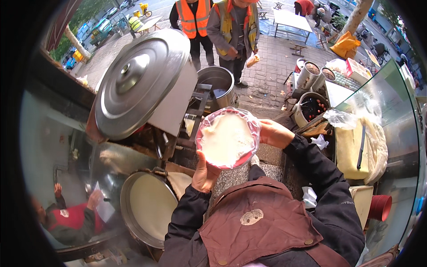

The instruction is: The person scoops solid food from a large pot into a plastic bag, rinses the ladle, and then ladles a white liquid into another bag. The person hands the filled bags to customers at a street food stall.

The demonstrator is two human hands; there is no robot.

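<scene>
Between my two hands is a red bowl (239,163) lined with a clear plastic bag and filled with a creamy white liquid (227,138). My left hand (205,175) supports it from the near left, thumb up along the rim. My right hand (275,133) grips the far right side, its fingers partly hidden behind the bowl. Below and left of the bowl stands a large metal pot (151,207) of similar pale liquid. A cloth (178,182) lies by that pot's rim.
A big metal lid (143,80) leans at upper left, beside a steel pot (217,83). Two people in safety vests (193,18) stand ahead. At right are a pot of dark liquid with eggs (312,108), a yellowish slab (350,150) with a knife (361,147), and a glass panel (397,133).
</scene>
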